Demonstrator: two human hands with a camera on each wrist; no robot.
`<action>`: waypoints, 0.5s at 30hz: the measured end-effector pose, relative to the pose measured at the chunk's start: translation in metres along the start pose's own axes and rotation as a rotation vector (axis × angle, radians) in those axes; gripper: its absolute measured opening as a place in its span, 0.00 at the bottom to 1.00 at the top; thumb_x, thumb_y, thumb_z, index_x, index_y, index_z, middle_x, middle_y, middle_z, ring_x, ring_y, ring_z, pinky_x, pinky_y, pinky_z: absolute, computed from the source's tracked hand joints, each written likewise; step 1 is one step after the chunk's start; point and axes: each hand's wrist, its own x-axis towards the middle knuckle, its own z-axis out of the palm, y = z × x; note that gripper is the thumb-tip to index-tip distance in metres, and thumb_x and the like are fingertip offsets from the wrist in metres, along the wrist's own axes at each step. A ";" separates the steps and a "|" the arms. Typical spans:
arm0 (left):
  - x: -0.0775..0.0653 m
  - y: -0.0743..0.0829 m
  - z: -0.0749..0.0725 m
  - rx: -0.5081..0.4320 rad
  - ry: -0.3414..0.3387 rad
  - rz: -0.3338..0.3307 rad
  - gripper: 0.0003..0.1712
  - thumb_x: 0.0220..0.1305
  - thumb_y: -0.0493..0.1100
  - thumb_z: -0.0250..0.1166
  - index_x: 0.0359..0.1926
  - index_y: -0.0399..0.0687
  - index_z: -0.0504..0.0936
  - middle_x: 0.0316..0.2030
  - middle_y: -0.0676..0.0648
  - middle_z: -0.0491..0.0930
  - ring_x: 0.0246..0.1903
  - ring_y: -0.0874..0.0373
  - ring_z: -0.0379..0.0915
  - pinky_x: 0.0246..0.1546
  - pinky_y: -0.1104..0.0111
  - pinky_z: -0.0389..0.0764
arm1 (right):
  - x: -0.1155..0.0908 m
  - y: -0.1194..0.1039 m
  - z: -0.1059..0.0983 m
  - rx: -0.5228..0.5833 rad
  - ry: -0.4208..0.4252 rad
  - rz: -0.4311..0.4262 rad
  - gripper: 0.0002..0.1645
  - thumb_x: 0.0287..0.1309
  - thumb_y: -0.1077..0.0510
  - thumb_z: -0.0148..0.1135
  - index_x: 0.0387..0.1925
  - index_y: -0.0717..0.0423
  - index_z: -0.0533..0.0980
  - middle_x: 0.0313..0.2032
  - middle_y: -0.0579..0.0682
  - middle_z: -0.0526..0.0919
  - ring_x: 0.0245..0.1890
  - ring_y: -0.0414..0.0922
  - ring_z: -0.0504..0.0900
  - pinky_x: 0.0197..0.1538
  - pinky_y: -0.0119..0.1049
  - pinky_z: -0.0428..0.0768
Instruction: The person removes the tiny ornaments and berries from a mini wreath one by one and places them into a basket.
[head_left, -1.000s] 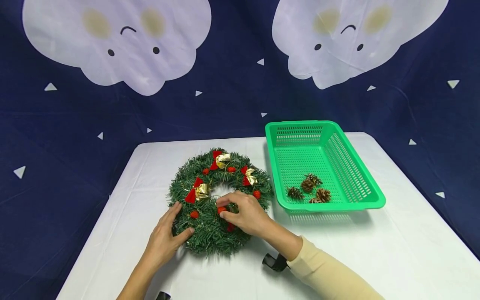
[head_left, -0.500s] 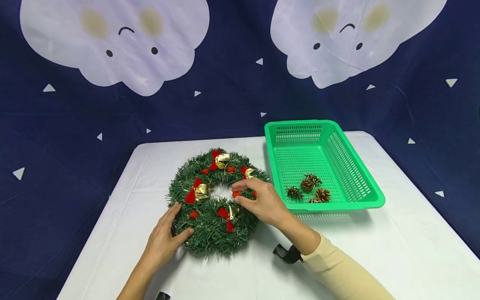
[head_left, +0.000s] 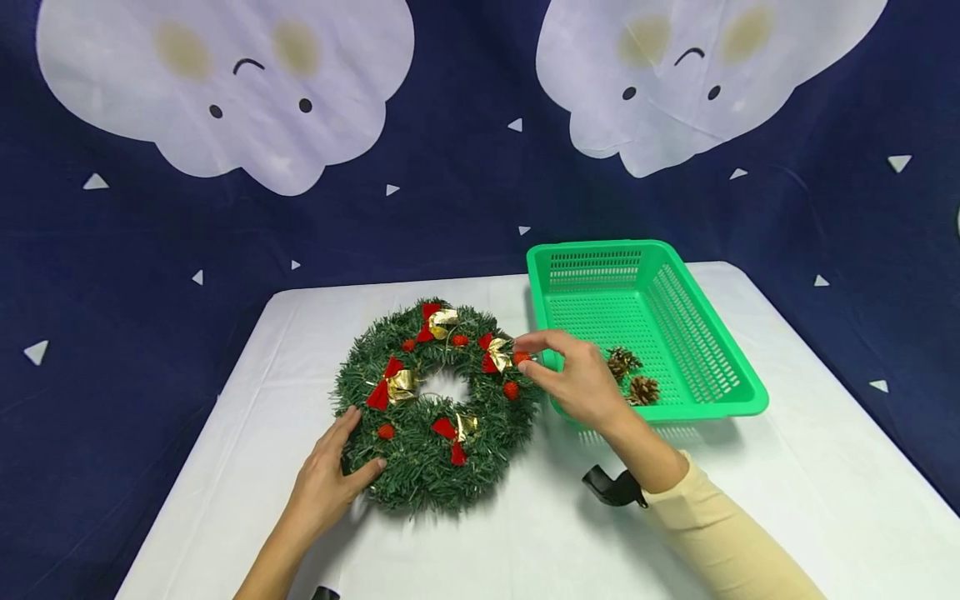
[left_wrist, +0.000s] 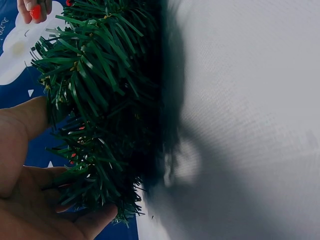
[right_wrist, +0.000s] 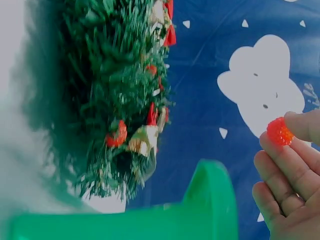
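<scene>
A green artificial Christmas wreath (head_left: 427, 475) with red-and-gold bows and red berries lies on the white table. My left hand (head_left: 324, 475) holds its left edge, thumb and fingers spread around the greenery; in the left wrist view some fingertips sink into the needles. My right hand (head_left: 581, 379) pinches a red artificial berry (right_wrist: 280, 132) between thumb and fingertips, up off the wreath. In the head view this hand is between the wreath's right side and the green basket, near the right bow (head_left: 497, 353). Another berry (head_left: 511, 390) sits on the wreath just below.
The green plastic basket (head_left: 735, 410) stands at the back right with pine cones (head_left: 643, 390) in it, partly hidden by my right hand. A black wrist mount (head_left: 615, 487) hangs below my right forearm. Behind the table (head_left: 525, 542) hangs a dark blue cloth with clouds (head_left: 225, 142).
My right hand has moved right and away from the wreath's middle toward the basket, carrying the red berry. The lower bow has come into sight. My left hand has stayed on the wreath.
</scene>
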 end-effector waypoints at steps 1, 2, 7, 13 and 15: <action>0.000 0.000 0.000 0.000 -0.003 -0.003 0.47 0.57 0.50 0.67 0.71 0.42 0.55 0.73 0.39 0.52 0.69 0.34 0.49 0.62 0.35 0.56 | 0.000 0.002 -0.002 -0.006 0.000 0.010 0.17 0.54 0.58 0.67 0.48 0.52 0.79 0.43 0.48 0.86 0.50 0.48 0.82 0.57 0.52 0.75; 0.000 0.000 0.000 -0.001 -0.006 -0.005 0.47 0.57 0.51 0.66 0.72 0.42 0.54 0.73 0.39 0.51 0.69 0.34 0.49 0.62 0.35 0.56 | 0.000 0.004 -0.004 -0.015 0.000 0.020 0.17 0.54 0.58 0.67 0.48 0.52 0.79 0.43 0.48 0.86 0.50 0.48 0.81 0.57 0.52 0.75; 0.000 0.000 -0.001 -0.001 -0.013 -0.012 0.47 0.58 0.52 0.66 0.72 0.43 0.54 0.73 0.40 0.51 0.69 0.34 0.48 0.62 0.35 0.55 | 0.003 0.018 -0.017 -0.070 0.012 0.077 0.18 0.54 0.57 0.67 0.48 0.50 0.79 0.43 0.48 0.86 0.54 0.49 0.79 0.54 0.51 0.76; 0.001 0.001 -0.001 -0.005 -0.009 -0.009 0.47 0.58 0.51 0.66 0.72 0.43 0.54 0.73 0.40 0.50 0.69 0.34 0.48 0.62 0.35 0.55 | 0.007 0.036 -0.033 -0.127 0.004 0.149 0.17 0.56 0.56 0.65 0.49 0.50 0.78 0.43 0.50 0.86 0.52 0.50 0.80 0.48 0.47 0.77; 0.001 0.001 -0.001 -0.008 -0.005 -0.005 0.47 0.58 0.51 0.66 0.72 0.43 0.54 0.73 0.40 0.50 0.69 0.34 0.48 0.63 0.35 0.55 | 0.006 0.040 -0.038 -0.150 0.001 0.162 0.17 0.57 0.57 0.65 0.49 0.51 0.78 0.43 0.51 0.86 0.50 0.51 0.80 0.44 0.43 0.77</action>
